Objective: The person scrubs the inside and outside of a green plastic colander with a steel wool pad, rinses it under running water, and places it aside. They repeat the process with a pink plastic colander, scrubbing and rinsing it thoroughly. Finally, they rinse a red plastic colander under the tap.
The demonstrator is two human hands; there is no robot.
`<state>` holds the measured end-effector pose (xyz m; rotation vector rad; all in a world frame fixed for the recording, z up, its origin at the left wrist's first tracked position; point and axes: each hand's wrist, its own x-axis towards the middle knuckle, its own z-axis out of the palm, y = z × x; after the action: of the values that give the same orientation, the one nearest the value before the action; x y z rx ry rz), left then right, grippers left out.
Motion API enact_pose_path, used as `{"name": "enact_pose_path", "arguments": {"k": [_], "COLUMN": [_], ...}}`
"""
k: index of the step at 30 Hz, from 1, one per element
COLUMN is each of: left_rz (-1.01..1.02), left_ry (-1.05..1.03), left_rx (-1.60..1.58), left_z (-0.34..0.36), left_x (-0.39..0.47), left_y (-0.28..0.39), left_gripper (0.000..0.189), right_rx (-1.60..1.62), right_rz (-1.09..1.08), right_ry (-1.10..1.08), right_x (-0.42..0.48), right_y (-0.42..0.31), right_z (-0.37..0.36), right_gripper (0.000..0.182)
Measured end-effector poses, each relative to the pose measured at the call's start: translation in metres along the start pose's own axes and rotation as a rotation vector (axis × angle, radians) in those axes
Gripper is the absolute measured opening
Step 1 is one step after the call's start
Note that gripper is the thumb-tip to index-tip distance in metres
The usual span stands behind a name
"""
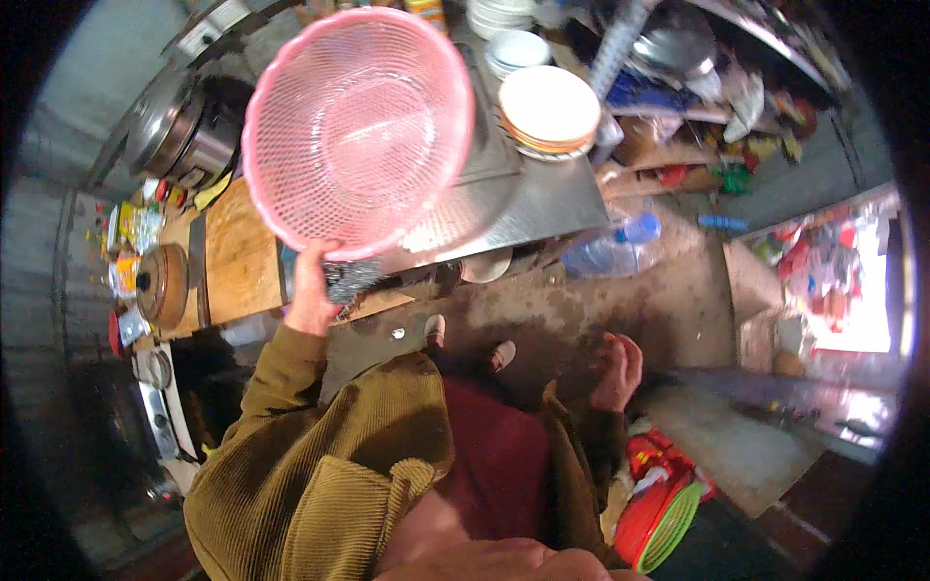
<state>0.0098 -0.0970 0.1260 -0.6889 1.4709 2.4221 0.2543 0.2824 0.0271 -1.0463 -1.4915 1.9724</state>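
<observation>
A round pink plastic mesh basket (370, 134) is held up over the counter, and nothing shows inside it. My left hand (314, 290) grips its near rim, with the thumb on the inner side and the other fingers mostly hidden. Below the basket lies the metal countertop (538, 203). My right hand (619, 372) hangs free over the floor, fingers slightly curled and apart, touching nothing.
Stacked plates (550, 105) and bowls (517, 51) stand on the counter's right part. Leftward are a wooden cutting board (243, 254), a lidded pot (163, 285) and a metal cooker (185, 138). A large plastic water bottle (603, 254) rests on the floor near red and green baskets (657, 519).
</observation>
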Motion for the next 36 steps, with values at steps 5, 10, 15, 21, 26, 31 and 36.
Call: {"name": "enact_pose_path", "arguments": {"k": [5,10,15,21,26,31,36], "left_rz": [-0.081,-0.013,0.082,-0.104,-0.369,-0.220,0.019], "left_ry": [-0.113,-0.161,-0.250,-0.523,-0.395,-0.327,-0.238], "left_rx": [0.031,0.199,0.421,0.392,-0.348,-0.541,-0.267], "left_z": [-0.014,-0.037,-0.042,-0.080,-0.119,-0.102,-0.098], "left_x": [0.023,0.051,0.064,0.065,0.077,0.047,0.027], "left_y": [-0.005,0.012,0.034,0.064,0.065,0.083,0.087], "left_gripper": [0.050,0.050,0.049,0.041,0.049,0.045,0.039], "right_rx": [-0.150,0.084,0.092,-0.080,-0.072,-0.189,-0.219], "right_rz": [-0.060,-0.025,0.010,0.154,0.160,0.250,0.341], "right_ry": [-0.470,-0.716,-0.710,-0.621,-0.610,-0.719,-0.796], "right_x": [0.022,0.015,0.038,0.026,0.052,0.072,0.078], "right_y": [-0.044,-0.072,-0.034,-0.087,-0.098,-0.082,-0.047], "right_z": [0.155,0.280,0.319,0.286,0.276,0.280,0.275], "right_gripper": [0.029,0.053,0.055,0.051,0.049,0.050,0.043]}}
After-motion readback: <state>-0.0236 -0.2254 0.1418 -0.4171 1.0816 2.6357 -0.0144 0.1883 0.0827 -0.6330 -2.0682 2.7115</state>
